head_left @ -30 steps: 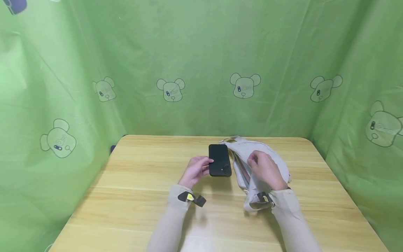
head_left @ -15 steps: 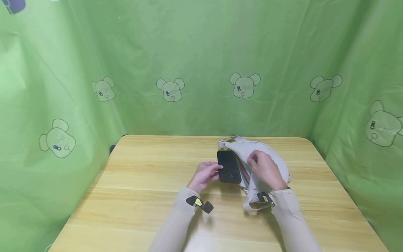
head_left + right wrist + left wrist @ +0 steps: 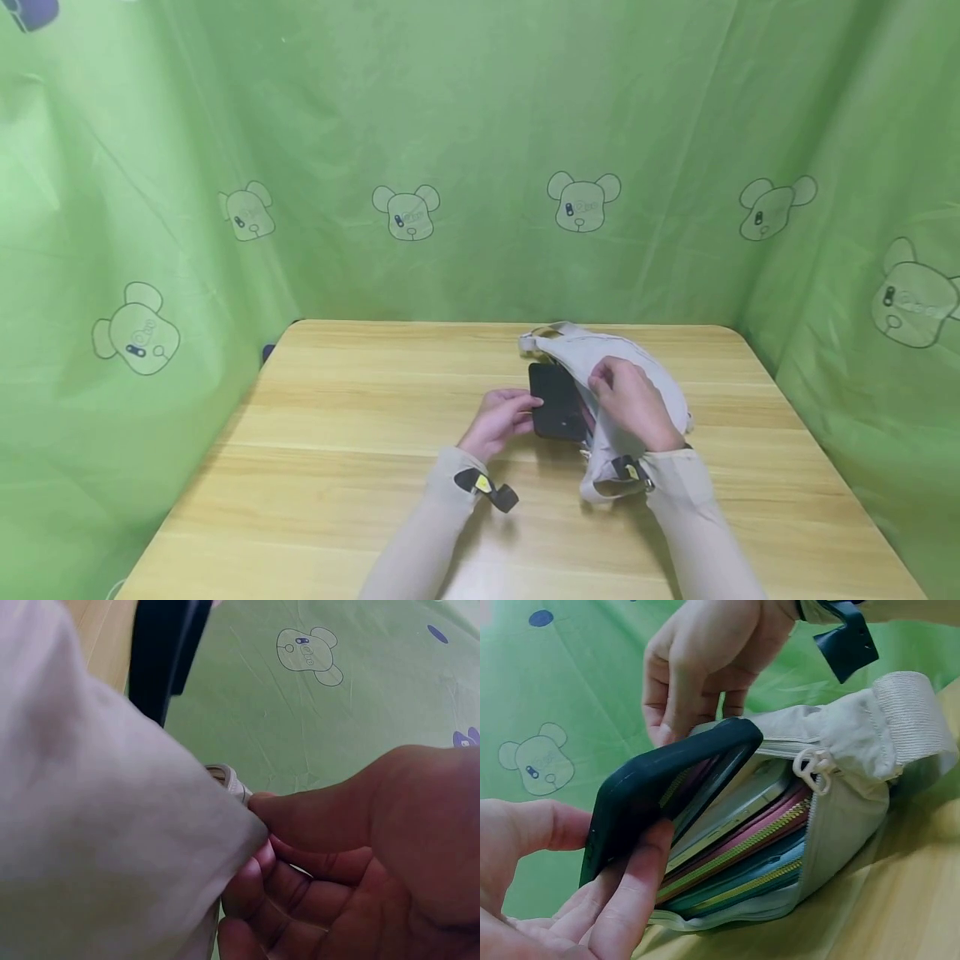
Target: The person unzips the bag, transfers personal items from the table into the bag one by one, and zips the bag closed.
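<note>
My left hand [image 3: 498, 423] grips a black smartphone [image 3: 555, 404] by its left edge, thumb on one face and fingers on the other. The phone's far edge reaches into the unzipped mouth of a pale fabric bag [image 3: 592, 346]. Pinched between my right thumb and fingers is the upper edge of that opening; the right hand [image 3: 636, 404] lifts it. In the left wrist view, a pink pouch [image 3: 781, 812] and a blue pouch [image 3: 761, 868], both with yellow zips, lie inside, beside a flat silver-edged item [image 3: 757, 793]. A white zip pull [image 3: 811, 769] hangs at the opening's end.
The bag rests on the right half of a wooden table [image 3: 337, 408], its strap loop [image 3: 603, 493] toward the front. Green curtains [image 3: 480, 267] with bear faces stand around the back and sides. Black straps [image 3: 487, 487] circle both wrists.
My left hand has moved right and slightly nearer, bringing the phone from beside the bag to partly within its opening. The right hand keeps its place on the bag's edge.
</note>
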Available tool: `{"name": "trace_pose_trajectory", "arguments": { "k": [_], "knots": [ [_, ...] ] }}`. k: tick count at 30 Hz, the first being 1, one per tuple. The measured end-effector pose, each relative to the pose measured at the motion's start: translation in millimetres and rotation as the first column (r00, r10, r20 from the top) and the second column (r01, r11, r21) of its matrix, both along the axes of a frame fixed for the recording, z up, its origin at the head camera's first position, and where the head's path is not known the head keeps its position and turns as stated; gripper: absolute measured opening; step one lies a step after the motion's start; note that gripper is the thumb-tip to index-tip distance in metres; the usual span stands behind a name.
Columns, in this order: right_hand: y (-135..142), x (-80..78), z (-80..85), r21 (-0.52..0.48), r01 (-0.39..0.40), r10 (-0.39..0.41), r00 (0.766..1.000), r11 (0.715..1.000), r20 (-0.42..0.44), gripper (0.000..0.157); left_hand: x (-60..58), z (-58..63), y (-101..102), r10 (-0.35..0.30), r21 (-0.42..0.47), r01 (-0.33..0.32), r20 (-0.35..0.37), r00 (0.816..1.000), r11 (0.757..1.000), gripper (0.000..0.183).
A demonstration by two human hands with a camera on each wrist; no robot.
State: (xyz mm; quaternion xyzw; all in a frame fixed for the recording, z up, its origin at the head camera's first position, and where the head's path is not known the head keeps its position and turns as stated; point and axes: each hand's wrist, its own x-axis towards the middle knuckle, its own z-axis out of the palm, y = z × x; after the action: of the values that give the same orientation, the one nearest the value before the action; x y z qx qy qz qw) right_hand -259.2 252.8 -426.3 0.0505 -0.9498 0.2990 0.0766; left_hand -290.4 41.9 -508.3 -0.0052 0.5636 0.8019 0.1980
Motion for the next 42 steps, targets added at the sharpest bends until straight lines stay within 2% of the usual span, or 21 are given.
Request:
{"name": "trace_pose_trajectory", "arguments": {
  "k": [11, 22, 32, 39, 42],
  "knots": [
    [0, 0.7, 0.9, -0.012, -0.005, 0.005, 0.999, 1.000, 0.031, 0.011, -1.9, -3.1, 16, 0.052, 0.036, -0.051, -0.017, 0.999, 0.998, 0.019],
    [-3, 0.6, 0.3, 0.001, -0.006, 0.006, 1.000, 1.000, 0.019, 0.010, -1.0, -6.8, 27, 0.125, 0.036, -0.124, -0.015, 0.992, 0.992, 0.026],
    [-2, 1.1, -0.1, 0.004, -0.004, 0.004, 1.000, 1.000, 0.017, 0.010, 1.7, -8.7, 36, 0.105, 0.070, -0.104, -0.009, 0.994, 0.992, 0.023],
    [-3, -0.1, -1.6, 0.009, -0.003, 0.003, 1.000, 1.000, 0.011, 0.011, 0.9, -8.8, 35, 0.071, 0.056, -0.070, -0.008, 0.997, 0.996, 0.027],
    [-3, -0.4, -2.0, 0.009, -0.006, 0.005, 1.000, 1.000, 0.010, 0.010, 1.1, -9.3, 36, 0.053, 0.041, -0.052, -0.029, 0.998, 0.998, 0.030]
  ]
}}
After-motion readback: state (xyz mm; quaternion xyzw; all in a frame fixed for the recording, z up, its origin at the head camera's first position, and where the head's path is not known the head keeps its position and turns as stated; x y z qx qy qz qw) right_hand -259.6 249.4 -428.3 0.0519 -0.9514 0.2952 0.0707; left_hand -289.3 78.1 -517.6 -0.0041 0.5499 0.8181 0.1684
